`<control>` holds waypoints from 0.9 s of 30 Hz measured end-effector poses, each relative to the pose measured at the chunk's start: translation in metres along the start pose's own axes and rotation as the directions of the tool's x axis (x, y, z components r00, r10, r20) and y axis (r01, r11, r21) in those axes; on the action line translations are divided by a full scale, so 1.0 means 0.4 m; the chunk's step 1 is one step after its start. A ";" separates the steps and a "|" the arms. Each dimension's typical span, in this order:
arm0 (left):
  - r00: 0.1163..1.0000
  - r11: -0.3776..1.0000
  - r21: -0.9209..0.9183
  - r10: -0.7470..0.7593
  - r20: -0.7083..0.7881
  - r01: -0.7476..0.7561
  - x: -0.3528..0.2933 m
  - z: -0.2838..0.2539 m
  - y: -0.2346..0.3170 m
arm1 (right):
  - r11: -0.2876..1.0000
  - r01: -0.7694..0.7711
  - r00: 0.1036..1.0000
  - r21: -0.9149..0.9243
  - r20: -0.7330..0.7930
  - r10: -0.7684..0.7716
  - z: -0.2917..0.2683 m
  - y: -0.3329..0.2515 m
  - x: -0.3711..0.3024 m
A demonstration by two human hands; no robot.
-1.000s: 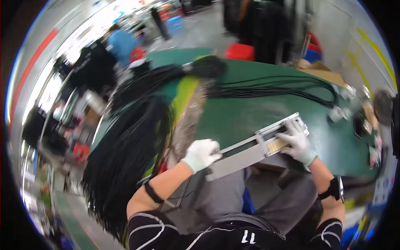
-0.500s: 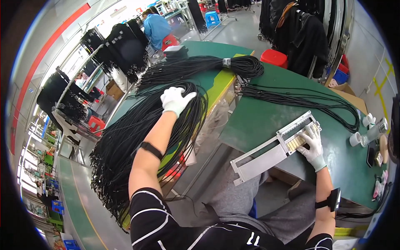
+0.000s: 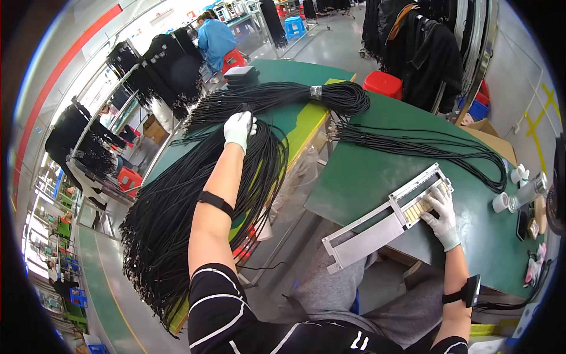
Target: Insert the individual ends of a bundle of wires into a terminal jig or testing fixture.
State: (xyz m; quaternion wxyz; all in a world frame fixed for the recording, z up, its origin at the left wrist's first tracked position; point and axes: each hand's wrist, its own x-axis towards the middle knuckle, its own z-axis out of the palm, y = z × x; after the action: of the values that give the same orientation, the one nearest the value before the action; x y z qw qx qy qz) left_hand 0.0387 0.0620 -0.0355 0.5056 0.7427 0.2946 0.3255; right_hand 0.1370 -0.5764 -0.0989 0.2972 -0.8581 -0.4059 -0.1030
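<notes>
My left hand [image 3: 238, 130], in a white glove, is closed at the top of a large pile of black cables [image 3: 177, 218]. A dark loop of cable pokes up beside its fingertips. The pile's many small ends hang over the near left table edge. On the right, my gloved right hand [image 3: 441, 217] lies with fingers spread on a silver metal frame [image 3: 362, 242]. Its fingertips rest by a row of yellowish slots [image 3: 416, 210] in the frame. The frame lies slantwise on the green table, its lower left end reaching out over my lap.
A tied cable bundle [image 3: 277, 94] lies behind the pile, a thinner bundle [image 3: 424, 144] on the right table [image 3: 348, 177]. White cups and a clear jar [image 3: 527, 192] stand at the far right. A red stool [image 3: 383, 84] is behind; a person in blue [image 3: 215, 41] sits further back.
My left hand, spread flat on the cables before, has closed and drawn slightly back to the left, with a loop raised at its fingers. My right hand keeps its place on the frame.
</notes>
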 end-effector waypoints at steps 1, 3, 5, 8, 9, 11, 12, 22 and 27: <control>0.997 0.936 -0.345 -0.068 0.033 0.075 -0.006 -0.006 -0.002 | 1.000 0.003 1.000 0.005 0.003 -0.003 0.001 0.004 -0.002; 0.997 0.914 -0.397 -0.071 0.041 0.081 -0.019 -0.015 -0.010 | 0.999 -0.031 0.999 0.020 0.025 0.030 -0.002 0.007 -0.004; 0.995 0.858 -0.505 -0.069 0.067 0.093 -0.029 -0.021 -0.013 | 0.999 -0.046 0.998 0.027 0.035 0.045 0.000 0.007 -0.003; 0.997 0.856 -0.513 -0.040 0.067 0.069 -0.037 -0.025 -0.020 | 0.999 -0.041 0.999 0.034 0.024 0.040 0.007 0.007 -0.004; 0.997 0.854 -0.517 -0.025 0.069 0.057 -0.038 -0.025 -0.021 | 0.999 -0.040 0.999 0.033 0.023 0.040 0.007 0.008 -0.005; 0.998 0.845 -0.531 -0.031 0.060 0.059 -0.041 -0.023 -0.018 | 0.999 -0.023 1.000 0.037 0.017 0.022 0.008 0.014 -0.006; 0.998 0.837 -0.544 -0.039 0.052 0.061 -0.045 -0.022 -0.016 | 0.999 -0.014 1.000 0.039 0.014 0.014 0.008 0.014 -0.006; 0.995 0.842 -0.533 -0.048 0.082 0.085 -0.072 -0.011 0.005 | 0.997 -0.035 0.999 0.064 0.000 0.035 0.006 0.009 -0.009; 0.985 0.895 -0.427 -0.070 0.156 0.131 -0.044 -0.019 0.006 | 0.997 -0.016 1.000 0.076 -0.011 0.017 0.008 0.017 -0.012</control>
State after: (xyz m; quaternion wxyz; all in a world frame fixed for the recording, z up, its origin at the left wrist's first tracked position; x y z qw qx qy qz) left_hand 0.0222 0.0519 -0.0344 0.6941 0.6150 0.2168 0.3049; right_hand 0.1390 -0.5809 -0.1062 0.3326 -0.8489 -0.4008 -0.0902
